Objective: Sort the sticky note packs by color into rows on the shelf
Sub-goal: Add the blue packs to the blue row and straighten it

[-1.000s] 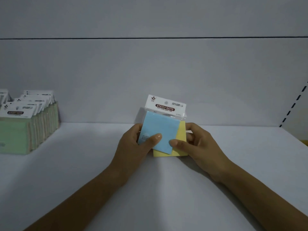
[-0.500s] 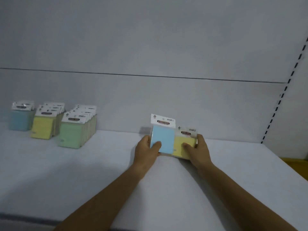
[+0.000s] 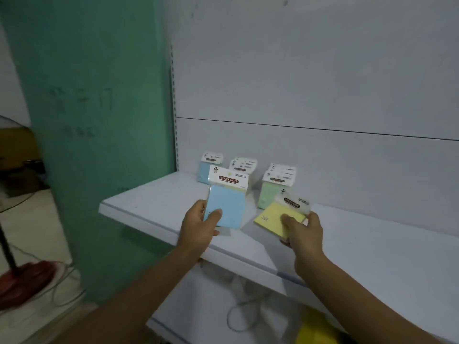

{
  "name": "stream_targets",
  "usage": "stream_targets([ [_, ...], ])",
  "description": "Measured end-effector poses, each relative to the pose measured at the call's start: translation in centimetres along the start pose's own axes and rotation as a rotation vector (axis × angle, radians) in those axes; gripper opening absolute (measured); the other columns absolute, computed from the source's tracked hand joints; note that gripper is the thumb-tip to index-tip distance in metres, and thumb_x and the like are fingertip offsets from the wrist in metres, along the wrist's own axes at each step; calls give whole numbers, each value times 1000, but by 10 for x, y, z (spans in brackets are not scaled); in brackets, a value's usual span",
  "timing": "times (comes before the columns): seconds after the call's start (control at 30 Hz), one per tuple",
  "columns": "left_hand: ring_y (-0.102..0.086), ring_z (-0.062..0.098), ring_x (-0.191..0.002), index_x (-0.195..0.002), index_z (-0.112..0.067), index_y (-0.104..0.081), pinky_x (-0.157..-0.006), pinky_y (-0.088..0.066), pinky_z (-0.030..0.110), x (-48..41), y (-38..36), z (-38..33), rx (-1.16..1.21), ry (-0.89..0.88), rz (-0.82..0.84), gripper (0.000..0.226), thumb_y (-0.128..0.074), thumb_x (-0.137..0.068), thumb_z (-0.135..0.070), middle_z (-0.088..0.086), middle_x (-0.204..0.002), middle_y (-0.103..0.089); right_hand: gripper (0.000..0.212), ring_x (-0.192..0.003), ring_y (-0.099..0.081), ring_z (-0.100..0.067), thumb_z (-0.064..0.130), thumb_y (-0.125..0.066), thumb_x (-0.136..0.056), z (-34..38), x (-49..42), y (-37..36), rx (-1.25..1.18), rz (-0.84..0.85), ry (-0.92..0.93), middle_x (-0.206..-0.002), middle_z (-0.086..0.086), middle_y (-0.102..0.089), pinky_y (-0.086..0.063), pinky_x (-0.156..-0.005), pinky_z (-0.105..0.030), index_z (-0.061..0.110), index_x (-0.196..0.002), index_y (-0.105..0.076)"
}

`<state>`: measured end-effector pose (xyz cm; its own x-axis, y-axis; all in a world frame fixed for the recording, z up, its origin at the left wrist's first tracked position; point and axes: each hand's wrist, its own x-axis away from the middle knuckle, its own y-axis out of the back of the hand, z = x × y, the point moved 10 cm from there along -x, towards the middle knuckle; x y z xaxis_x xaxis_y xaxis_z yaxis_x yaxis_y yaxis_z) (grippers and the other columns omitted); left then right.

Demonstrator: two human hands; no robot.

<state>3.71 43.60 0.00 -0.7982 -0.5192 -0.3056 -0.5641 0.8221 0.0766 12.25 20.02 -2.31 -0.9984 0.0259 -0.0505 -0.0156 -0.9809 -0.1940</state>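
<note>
My left hand grips a blue sticky note pack upright above the white shelf, thumb across its front. My right hand pinches a yellow sticky note pack, tilted flat, to the right of the blue one. Three rows stand at the shelf's back left: a blue row, a yellow row mostly hidden behind the held blue pack, and a green row.
A green wall borders the shelf on the left, with a perforated upright at the corner. A red fan base and cables lie on the floor. A lower shelf holds a white cord and something yellow.
The two packs have come apart: the blue one moved left, the yellow one tilted to the right. My view swung left, so the sorted rows now stand just behind my hands.
</note>
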Motion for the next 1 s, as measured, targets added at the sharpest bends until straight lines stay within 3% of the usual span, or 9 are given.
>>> stream_targets([
  [0.1, -63, 18, -82, -86, -20, -55, -62, -55, 30, 6, 83, 5, -12, -15, -67, 10, -55, -91, -11, 1, -92, -66, 24, -74, -57, -15, 6, -57, -89, -10, 33, -76, -14, 85, 7, -87, 2, -56, -53, -65, -34, 18, -107, -48],
  [0.2, -62, 13, -80, -85, -21, -54, -59, -53, 25, 12, 146, 9, -13, -22, -95, 14, -53, -91, -9, -4, -88, -64, 23, -87, -61, -21, 10, -59, -88, -21, 60, -136, 22, 155, 32, -99, -4, -61, -54, -78, -42, 20, -106, -50],
  [0.27, -61, 10, -81, -87, -21, -53, -58, -52, 23, 12, 177, 15, 0, -6, -107, 14, -52, -92, -9, -5, -90, -63, 22, -97, -62, -23, 12, -60, -88, -27, 74, -167, 67, 202, 56, -108, -6, -63, -53, -87, -44, 21, -107, -51],
  [0.4, -59, 11, -83, -100, -12, -52, -62, -50, 26, -3, 210, 29, 37, 34, -136, 7, -51, -93, -10, -4, -91, -61, 26, -103, -62, -23, 16, -61, -89, -25, 86, -206, 159, 272, 148, -116, -4, -63, -53, -89, -48, 26, -110, -48],
  [0.6, -59, 12, -80, -92, -20, -53, -63, -51, 26, -45, 185, 49, 118, 88, -81, 11, -49, -94, -10, -5, -89, -61, 27, -97, -63, -18, 15, -57, -91, -11, 52, -216, 291, 257, 284, -115, 1, -59, -56, -81, -38, 28, -109, -43],
  [0.7, -59, 13, -83, -92, -22, -53, -64, -52, 25, -74, 161, 58, 98, 102, -35, 10, -47, -94, -14, -5, -91, -61, 31, -91, -58, -11, 8, -52, -92, -16, 10, -209, 301, 202, 255, -111, 3, -55, -51, -76, -33, 24, -116, -41],
  [0.83, -58, 8, -87, -102, -20, -49, -69, -52, 24, -116, 131, 60, 17, 65, 38, 8, -46, -95, -17, -9, -95, -58, 44, -94, -56, -21, 2, -52, -88, -29, -51, -200, 325, 118, 161, -113, -4, -55, -52, -84, -45, 16, -127, -38],
  [0.93, -57, 3, -83, -103, -15, -49, -67, -51, 23, -146, 112, 61, -35, 37, 85, 8, -47, -95, -16, -8, -95, -57, 44, -91, -57, -26, -1, -54, -84, -34, -87, -193, 403, 35, 163, -110, -13, -58, -48, -74, -37, 9, -124, -39],
  [1.0, -57, 4, -83, -102, -15, -49, -68, -51, 24, -164, 102, 66, -47, 32, 98, 8, -47, -95, -16, -5, -98, -58, 41, -97, -57, -30, -1, -55, -82, -36, -107, -188, 488, -11, 171, -113, -18, -60, -47, -79, -37, 3, -121, -42],
])
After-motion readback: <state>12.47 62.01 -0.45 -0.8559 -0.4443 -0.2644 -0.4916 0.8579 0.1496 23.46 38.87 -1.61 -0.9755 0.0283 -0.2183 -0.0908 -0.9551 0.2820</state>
